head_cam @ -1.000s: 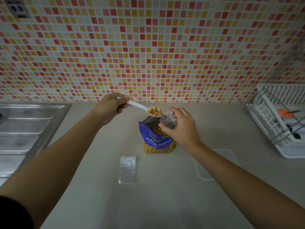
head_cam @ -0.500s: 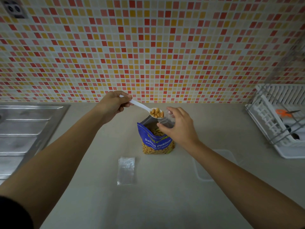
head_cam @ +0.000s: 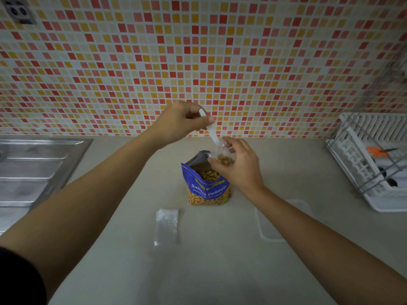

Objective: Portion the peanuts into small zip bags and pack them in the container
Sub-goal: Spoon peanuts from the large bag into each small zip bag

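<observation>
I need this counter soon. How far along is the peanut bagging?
Done: nothing packed; the clear container looks empty. In hand: the left hand tips a white spoon into the small zip bag held by the right hand above the peanut pouch; a few peanuts lie inside. Left: seal it, fill the flat bag on the counter, pack both.
</observation>
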`<state>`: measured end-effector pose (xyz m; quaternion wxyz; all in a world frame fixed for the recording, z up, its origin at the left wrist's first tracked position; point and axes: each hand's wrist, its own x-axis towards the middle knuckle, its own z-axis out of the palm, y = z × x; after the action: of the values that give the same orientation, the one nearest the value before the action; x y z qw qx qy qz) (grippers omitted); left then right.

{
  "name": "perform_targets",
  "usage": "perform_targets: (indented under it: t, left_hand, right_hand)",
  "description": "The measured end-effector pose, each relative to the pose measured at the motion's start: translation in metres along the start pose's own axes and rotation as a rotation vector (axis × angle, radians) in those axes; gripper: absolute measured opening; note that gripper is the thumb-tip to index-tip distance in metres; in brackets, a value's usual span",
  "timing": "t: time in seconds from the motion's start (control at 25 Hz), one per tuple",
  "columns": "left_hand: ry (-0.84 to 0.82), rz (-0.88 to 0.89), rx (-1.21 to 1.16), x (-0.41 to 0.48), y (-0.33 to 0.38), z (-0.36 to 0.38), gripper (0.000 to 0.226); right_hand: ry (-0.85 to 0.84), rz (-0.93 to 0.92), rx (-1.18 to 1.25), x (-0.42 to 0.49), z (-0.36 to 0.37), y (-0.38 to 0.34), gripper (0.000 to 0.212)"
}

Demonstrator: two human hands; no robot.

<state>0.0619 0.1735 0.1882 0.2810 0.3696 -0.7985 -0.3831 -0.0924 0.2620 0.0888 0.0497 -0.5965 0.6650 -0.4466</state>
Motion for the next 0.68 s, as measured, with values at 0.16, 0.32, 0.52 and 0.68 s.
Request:
perform_targets:
  t: [0.16,0.32,0.52,0.68]
  left_hand:
    - [0.112,0.038,-0.110,-0.001,0.006,-0.015,0.016]
    - [0.344,-0.074,-0.259,0.000,-0.019,-0.028,0.017]
    - [0.145,-0.244,-0.032,-0.006,-0.060,0.002,0.016]
    - [-0.065,-0.226,0.281,-0.011,-0.073,0.031,0.028]
  right_hand:
    - [0.029,0.025,0.027,0.001,-0.002,0.003,0.057]
    - [0.025,0.074,0.093,0.001,-0.004,0.004,0.059]
    - [0.005,0.310,0.322,0.006,-0.013,0.000,0.052]
    - [0.011,0.406,0.401,0.013,-0.016,-0.001,0.045]
